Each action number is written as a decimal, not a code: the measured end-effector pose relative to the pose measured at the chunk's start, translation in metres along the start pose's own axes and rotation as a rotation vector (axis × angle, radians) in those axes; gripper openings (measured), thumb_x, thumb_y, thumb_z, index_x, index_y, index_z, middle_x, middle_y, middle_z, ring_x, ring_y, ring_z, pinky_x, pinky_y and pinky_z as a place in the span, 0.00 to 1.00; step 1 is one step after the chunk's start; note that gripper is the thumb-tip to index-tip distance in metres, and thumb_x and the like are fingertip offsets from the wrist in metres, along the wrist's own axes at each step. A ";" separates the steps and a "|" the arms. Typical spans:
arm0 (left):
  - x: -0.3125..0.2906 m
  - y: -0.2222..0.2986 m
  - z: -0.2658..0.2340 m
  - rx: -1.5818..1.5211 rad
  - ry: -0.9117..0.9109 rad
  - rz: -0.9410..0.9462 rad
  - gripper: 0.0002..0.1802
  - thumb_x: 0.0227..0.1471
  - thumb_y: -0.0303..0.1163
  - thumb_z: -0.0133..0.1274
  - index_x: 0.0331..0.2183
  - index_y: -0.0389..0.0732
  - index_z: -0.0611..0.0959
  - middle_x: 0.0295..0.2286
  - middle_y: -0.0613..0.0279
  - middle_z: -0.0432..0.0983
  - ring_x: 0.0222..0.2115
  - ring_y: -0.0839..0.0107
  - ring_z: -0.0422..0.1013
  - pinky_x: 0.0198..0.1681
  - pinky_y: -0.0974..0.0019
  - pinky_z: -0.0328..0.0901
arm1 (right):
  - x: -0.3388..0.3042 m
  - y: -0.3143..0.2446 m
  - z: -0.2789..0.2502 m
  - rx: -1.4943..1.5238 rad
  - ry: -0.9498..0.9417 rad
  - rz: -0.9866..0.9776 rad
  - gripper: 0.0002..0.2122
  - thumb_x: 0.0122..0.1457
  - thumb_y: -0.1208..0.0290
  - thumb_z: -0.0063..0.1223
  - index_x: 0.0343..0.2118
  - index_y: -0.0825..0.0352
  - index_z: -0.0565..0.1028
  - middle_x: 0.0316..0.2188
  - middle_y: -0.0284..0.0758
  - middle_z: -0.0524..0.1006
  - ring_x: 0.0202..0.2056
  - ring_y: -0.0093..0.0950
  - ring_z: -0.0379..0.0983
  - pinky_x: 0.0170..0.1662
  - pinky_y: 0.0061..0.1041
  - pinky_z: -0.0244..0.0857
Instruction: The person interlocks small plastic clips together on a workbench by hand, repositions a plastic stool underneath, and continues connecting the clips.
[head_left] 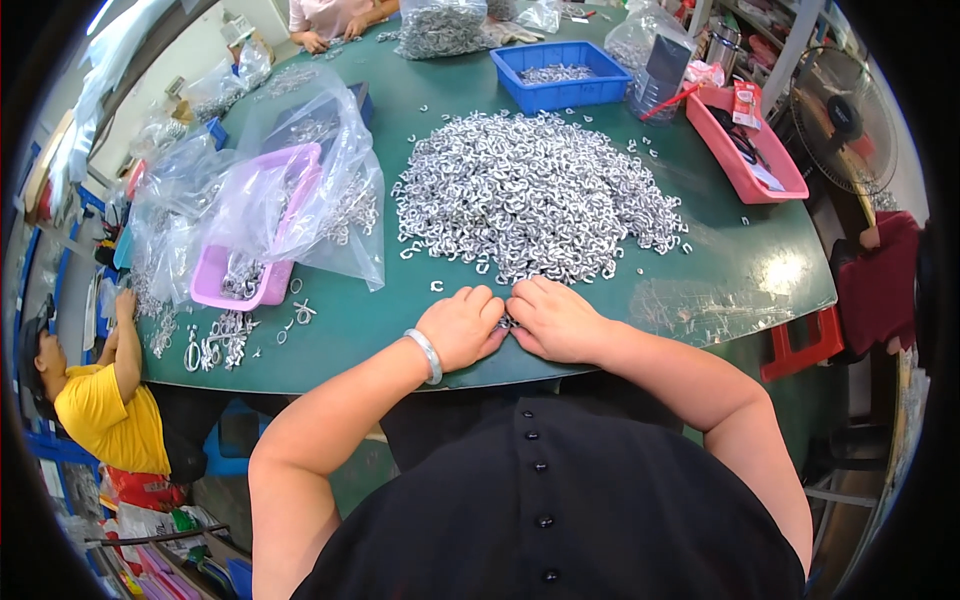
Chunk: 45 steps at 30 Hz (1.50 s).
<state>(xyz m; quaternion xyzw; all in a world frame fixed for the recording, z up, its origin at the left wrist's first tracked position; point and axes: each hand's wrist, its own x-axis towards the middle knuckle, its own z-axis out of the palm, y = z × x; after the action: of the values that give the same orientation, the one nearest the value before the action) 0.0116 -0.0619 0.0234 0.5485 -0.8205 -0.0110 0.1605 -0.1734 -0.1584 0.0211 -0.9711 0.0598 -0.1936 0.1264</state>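
Observation:
Close to the table's near edge my left hand (460, 325) and my right hand (555, 320) meet, fingers curled inward and tips nearly touching. A few small metal pieces (507, 322) show between the thumbs and fingers; their exact shape is mostly hidden. Just beyond my knuckles rises a wide heap of small silver C-shaped metal pieces (530, 190), with several strays around its foot. To the left of my left hand lie loose ring-and-bar metal parts (230, 335), beside a lilac plastic basket (212, 275) partly under a clear plastic bag (345, 170).
A blue tray (530, 95) with metal pieces stands beyond the heap. At the right are a pink tray (765, 190) with tools and a standing fan (843, 115). A person in yellow (115, 415) sits at the left; another person's hands (315, 42) work at the far side.

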 end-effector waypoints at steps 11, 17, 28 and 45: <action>0.007 -0.004 0.008 -0.151 0.083 -0.042 0.11 0.47 0.34 0.55 0.30 0.38 0.73 0.27 0.54 0.68 0.27 0.54 0.70 0.30 0.57 0.67 | 0.004 -0.003 0.005 0.064 0.128 0.123 0.08 0.49 0.74 0.53 0.33 0.68 0.70 0.30 0.40 0.70 0.35 0.39 0.70 0.37 0.36 0.67; 0.012 -0.008 0.010 -0.391 0.179 -0.151 0.07 0.48 0.31 0.53 0.28 0.37 0.75 0.26 0.51 0.70 0.27 0.52 0.69 0.30 0.57 0.65 | 0.012 -0.002 0.008 0.226 0.207 0.242 0.09 0.50 0.75 0.52 0.35 0.69 0.71 0.30 0.43 0.71 0.33 0.43 0.71 0.36 0.39 0.67; 0.022 -0.015 0.003 -0.709 0.279 -0.400 0.09 0.52 0.32 0.52 0.29 0.35 0.78 0.23 0.52 0.73 0.24 0.61 0.70 0.29 0.61 0.65 | 0.037 -0.008 0.003 0.545 0.328 0.597 0.11 0.51 0.73 0.55 0.37 0.72 0.77 0.27 0.44 0.77 0.26 0.33 0.76 0.31 0.30 0.69; 0.040 -0.091 -0.148 -0.745 0.472 -0.565 0.11 0.56 0.35 0.50 0.28 0.37 0.79 0.19 0.71 0.71 0.20 0.83 0.64 0.23 0.73 0.60 | 0.208 -0.015 -0.067 1.117 0.355 0.550 0.10 0.56 0.76 0.54 0.38 0.77 0.75 0.28 0.38 0.76 0.22 0.25 0.71 0.24 0.24 0.70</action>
<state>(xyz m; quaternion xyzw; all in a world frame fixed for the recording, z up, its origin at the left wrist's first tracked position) 0.1202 -0.1106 0.1564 0.6419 -0.5225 -0.2209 0.5159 -0.0076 -0.1932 0.1596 -0.6615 0.2166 -0.3135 0.6459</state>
